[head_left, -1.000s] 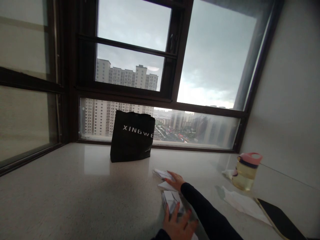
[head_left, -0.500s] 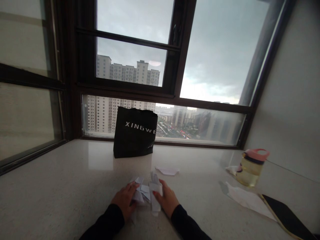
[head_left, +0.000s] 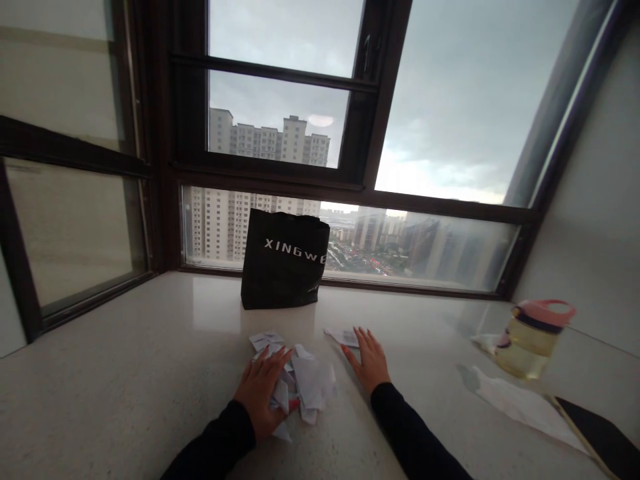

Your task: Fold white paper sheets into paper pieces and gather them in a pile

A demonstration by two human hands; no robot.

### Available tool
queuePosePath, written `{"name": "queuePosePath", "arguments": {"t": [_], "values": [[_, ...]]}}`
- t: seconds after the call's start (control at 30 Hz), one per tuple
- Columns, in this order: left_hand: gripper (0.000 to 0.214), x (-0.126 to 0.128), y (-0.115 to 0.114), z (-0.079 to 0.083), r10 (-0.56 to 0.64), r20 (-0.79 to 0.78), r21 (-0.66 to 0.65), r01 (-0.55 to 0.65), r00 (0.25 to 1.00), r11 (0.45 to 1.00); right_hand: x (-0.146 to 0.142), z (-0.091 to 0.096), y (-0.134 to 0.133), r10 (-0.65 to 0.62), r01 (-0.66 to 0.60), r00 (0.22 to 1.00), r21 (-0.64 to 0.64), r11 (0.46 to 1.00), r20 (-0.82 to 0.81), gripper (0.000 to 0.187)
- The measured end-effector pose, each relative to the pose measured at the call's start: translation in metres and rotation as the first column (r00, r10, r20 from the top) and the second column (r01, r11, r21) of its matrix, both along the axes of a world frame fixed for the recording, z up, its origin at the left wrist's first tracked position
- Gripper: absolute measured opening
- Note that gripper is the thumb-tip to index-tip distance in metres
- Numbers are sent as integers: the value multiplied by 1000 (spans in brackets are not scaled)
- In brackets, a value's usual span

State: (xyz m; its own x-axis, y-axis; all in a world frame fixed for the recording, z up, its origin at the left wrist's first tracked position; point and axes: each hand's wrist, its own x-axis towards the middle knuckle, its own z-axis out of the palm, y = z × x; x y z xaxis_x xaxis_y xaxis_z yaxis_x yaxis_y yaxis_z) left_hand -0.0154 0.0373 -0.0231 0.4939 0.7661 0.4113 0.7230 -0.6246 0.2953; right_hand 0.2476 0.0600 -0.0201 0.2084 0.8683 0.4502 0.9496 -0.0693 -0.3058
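A loose heap of folded white paper pieces [head_left: 307, 381] lies on the pale stone counter [head_left: 125, 373] in front of me. My left hand [head_left: 263, 392] rests flat on the heap's left side, fingers spread over the papers. My right hand [head_left: 369, 358] is stretched out flat further right, its fingertips on a separate single folded paper [head_left: 341, 336]. Both arms wear dark sleeves.
A black paper bag with white lettering [head_left: 283, 260] stands by the window behind the papers. At the right are a pink-lidded bottle of yellowish liquid [head_left: 533, 329], a white tissue [head_left: 523, 405] and a dark flat object [head_left: 600, 440] at the edge.
My right hand left the heap and reached forward-right onto the separate paper. My left hand stayed on the heap, which now lies more spread out. The view shifted slightly left.
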Motion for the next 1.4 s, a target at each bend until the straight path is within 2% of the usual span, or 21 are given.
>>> {"name": "queuePosePath", "arguments": {"t": [0.07,0.13,0.27,0.37,0.43,0.93,1.4], "values": [[69,2,-3,1,-26,-34,14,26,999,1000,6,0,8,-52,57,998,-127,990,37,54],[71,5,-6,2,-17,-70,24,19,997,1000,3,-1,9,-25,31,999,-181,983,38,48],[82,10,-13,5,-21,-172,23,25,985,999,-23,-6,-13,145,-132,988,-193,972,53,38],[81,13,-18,7,-33,-232,-12,31,972,999,-45,-12,-36,351,-335,934,-166,927,73,39],[78,15,-20,8,-26,-251,-22,22,968,1000,-53,-13,-47,394,-380,916,-151,913,78,39],[75,15,-23,13,-2,-286,-36,-9,958,999,-56,-1,-54,406,-360,902,-263,895,148,46],[76,16,-23,13,2,-287,-24,-9,958,1000,-57,2,-55,411,-362,898,-268,893,154,46]]}}
